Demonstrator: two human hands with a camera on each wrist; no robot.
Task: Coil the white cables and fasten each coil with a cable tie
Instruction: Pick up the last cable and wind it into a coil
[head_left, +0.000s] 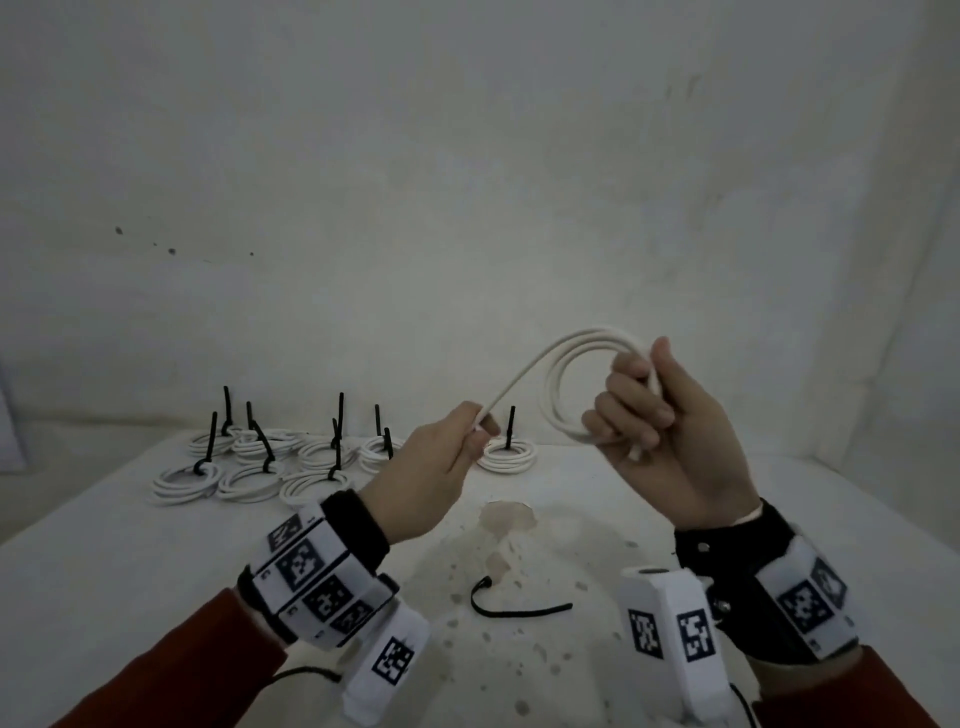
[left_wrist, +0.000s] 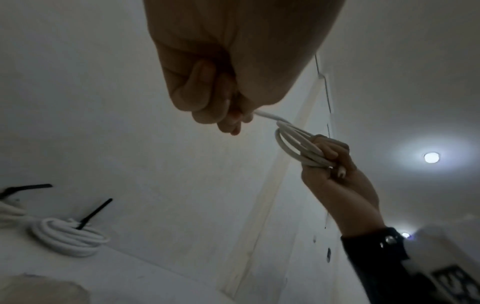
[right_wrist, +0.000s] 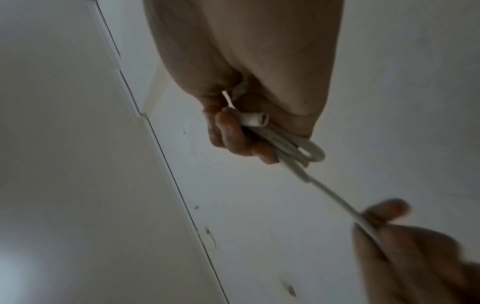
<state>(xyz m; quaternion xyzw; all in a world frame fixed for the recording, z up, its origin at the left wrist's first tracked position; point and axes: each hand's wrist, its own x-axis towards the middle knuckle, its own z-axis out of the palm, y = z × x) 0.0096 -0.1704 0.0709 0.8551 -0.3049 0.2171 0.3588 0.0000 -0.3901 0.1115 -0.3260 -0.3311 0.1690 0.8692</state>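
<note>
Right grip: the right hand (head_left: 670, 415) is clenched round a white cable (head_left: 558, 384), fingers curled over the gathered loops and thumb upright behind them; it is held up in the air above the table (head_left: 104, 571).
Coil in the right grip: several loops stand out to the left of the fingers; a short plug end (right_wrist: 255, 119) sticks out below the fist.
Left grip: the left hand (head_left: 441, 467) pinches the free end of the same cable between thumb and curled fingers, lower than the right hand and to its left.
Cable between the grips: one strand runs from the top of the loops down and left to the left pinch, nearly straight, touching nothing else.
Below the grips: a loose black cable tie (head_left: 511, 605) lies flat on the table, between the two wrists and nearer the person; it touches neither hand. Just beyond it the table surface shows a brownish worn patch (head_left: 506, 517).
Behind the left grip: one tied coil (head_left: 508, 457) lies on the table, its black tie tail standing upright.
Further left of the grips: a group of tied coils (head_left: 260, 467) lies close together on the table near the wall (head_left: 467, 182), each with a black tie tail sticking up.
Wrists: both carry bands with black and white square markers (head_left: 306, 571), over red sleeves (head_left: 171, 670).
</note>
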